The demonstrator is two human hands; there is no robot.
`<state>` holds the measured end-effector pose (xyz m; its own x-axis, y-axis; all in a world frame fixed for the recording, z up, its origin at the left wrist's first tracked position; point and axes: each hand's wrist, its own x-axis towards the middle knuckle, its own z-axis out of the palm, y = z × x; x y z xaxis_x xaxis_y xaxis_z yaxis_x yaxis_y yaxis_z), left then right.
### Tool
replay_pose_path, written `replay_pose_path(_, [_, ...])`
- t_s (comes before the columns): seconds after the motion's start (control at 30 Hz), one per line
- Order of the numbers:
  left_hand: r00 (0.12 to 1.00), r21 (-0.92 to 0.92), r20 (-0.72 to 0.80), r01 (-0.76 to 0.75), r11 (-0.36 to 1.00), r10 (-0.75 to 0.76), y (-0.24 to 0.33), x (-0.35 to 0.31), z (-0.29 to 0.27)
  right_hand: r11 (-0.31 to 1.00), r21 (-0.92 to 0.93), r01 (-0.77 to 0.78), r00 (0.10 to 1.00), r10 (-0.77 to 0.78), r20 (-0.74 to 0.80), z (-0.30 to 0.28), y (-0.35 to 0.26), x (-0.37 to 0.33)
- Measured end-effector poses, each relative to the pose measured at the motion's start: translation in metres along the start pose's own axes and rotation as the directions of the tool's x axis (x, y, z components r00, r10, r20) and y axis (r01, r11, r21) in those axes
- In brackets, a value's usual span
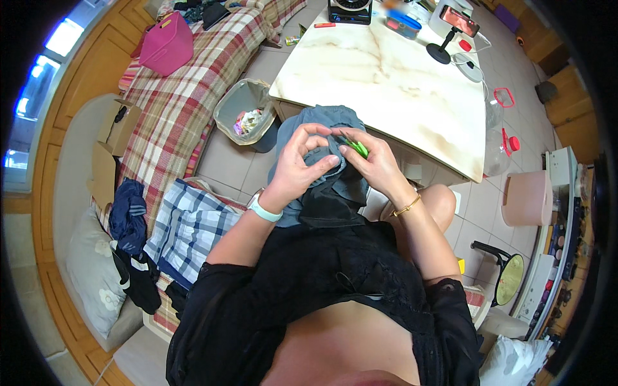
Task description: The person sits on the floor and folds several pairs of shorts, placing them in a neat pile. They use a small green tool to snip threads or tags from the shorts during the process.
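While the green-handled tool point(358, 149) sits clamped in the right hand point(377, 161), its long axis slants away and leftward toward the left hand point(300, 158), whose thumb and fingers curl apart. Below both lies a bunched blue-grey garment point(331, 116), near the near-left corner of the marbled tabletop point(386, 77). Left of that corner stand a lined bin point(226, 116) and a plaid-covered couch point(219, 58).

The right hand point(375, 161) partly hides a green tool point(360, 150); a black device point(350, 17) (up top) is cropped.
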<state>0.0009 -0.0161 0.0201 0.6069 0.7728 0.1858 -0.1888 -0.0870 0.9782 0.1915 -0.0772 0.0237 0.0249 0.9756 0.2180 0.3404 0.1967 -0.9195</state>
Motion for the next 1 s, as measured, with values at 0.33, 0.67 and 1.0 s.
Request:
replay_pose_path(0.33, [0.995, 0.169, -0.019, -0.089, 0.982, 0.094, -0.017, 0.008, -0.001, 0.932, 0.299, -0.205, 0.972, 0.23, -0.05, 0.001, 0.016, -0.012])
replay_pose_path(0.67, [0.997, 0.189, -0.067, -0.033, 0.981, 0.046, -0.028, 0.009, 0.002, 0.99, -0.093, -0.103, 0.978, 0.084, -0.192, 0.009, 0.003, -0.023])
replay_pose_path(1.0, [0.978, 0.274, -0.202, 0.001, 0.962, 0.056, -0.042, 0.002, -0.02, 0.988, 0.097, -0.118, 0.974, 0.134, -0.181, 0.039, 0.03, -0.021])
